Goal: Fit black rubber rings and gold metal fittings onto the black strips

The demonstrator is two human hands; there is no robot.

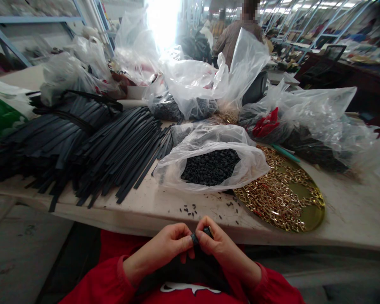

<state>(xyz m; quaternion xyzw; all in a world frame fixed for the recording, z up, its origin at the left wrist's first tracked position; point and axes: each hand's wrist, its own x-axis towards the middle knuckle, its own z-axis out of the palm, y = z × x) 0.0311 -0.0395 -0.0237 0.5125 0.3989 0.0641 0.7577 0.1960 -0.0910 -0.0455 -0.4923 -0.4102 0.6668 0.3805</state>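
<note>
My left hand (167,247) and my right hand (220,245) meet just below the table's front edge, fingers pinched together on a small black strap piece (200,235) held between them. Both sleeves are red. Straight ahead on the table lies an open clear bag of small black pieces (210,166). To its right sits a round gold tray (313,215) heaped with gold metal buckles (278,190). A big pile of long black straps (114,147) covers the left of the table.
Several loose black bits (190,210) lie near the front edge. More clear plastic bags (193,84) with dark parts crowd the back, one with something red (266,122). A person (237,33) stands behind the table. Shelving lines the left.
</note>
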